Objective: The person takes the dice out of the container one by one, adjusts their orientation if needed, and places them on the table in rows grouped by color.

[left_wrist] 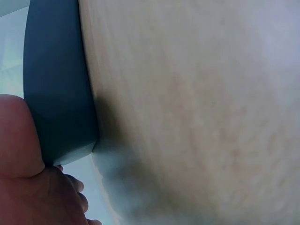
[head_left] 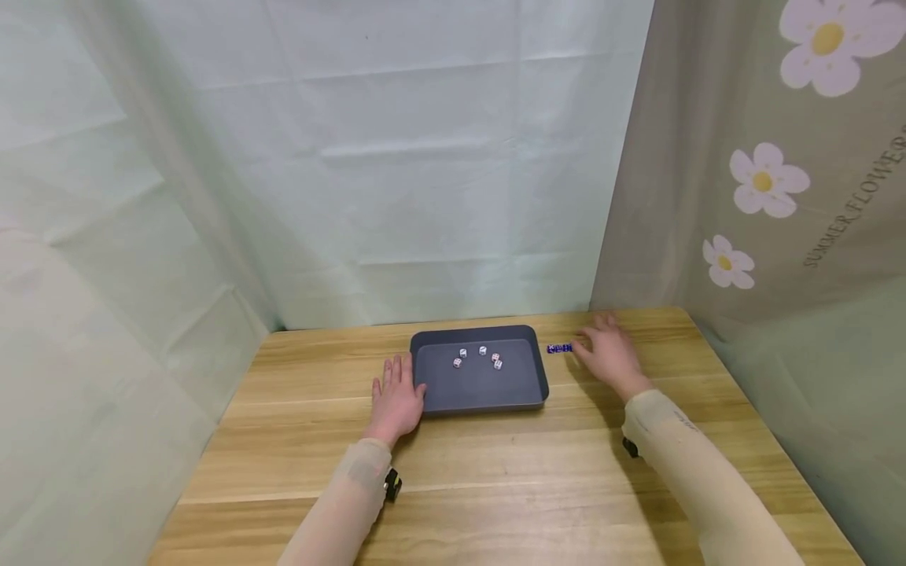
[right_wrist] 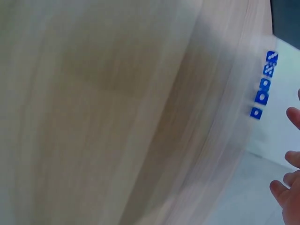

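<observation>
A wooden table [head_left: 510,487] with streaky, honey-brown grain carries a shallow, dark grey tray [head_left: 481,391], smooth and rectangular with rounded corners; in it, towards the far wall, small white dice [head_left: 463,353] lie scattered, two close together. To the tray's right, five blue dice [right_wrist: 265,84] with white pips form a tight row on the table. The right hand [head_left: 610,351] is just beside them, fingers apart; the left hand [head_left: 396,402] touches the tray's left wall with its thumb, its other fingers extended
</observation>
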The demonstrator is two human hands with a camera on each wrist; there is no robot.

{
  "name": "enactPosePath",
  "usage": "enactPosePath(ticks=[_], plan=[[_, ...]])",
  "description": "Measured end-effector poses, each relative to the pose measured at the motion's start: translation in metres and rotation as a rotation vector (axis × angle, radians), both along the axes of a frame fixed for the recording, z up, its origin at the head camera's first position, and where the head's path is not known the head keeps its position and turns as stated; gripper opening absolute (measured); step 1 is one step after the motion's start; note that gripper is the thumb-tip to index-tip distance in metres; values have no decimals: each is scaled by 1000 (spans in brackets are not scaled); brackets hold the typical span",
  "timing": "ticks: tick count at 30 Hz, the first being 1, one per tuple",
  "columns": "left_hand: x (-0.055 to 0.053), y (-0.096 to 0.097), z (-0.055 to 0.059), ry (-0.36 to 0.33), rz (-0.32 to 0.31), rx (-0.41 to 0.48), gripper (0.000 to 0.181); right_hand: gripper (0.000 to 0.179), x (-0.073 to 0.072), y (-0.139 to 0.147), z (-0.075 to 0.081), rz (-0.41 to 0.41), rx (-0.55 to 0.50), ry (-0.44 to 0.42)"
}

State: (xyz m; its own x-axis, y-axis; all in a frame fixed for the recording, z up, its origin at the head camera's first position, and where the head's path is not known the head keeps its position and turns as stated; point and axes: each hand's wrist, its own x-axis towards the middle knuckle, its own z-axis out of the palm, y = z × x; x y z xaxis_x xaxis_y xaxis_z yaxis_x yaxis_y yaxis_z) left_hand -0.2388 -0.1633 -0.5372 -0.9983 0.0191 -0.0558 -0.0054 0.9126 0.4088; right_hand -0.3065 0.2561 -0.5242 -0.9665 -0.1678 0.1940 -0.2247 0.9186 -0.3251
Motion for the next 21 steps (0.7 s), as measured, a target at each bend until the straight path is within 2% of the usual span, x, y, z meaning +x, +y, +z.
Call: enactPosePath(ticks=[5,21], plan=[[-1,-1,-1,-3,-8,-10,74,43,2,-12,2,7,-25,-11],[0,0,2,-3,-8,-5,74,35,10,-50,2,83,-115,41]])
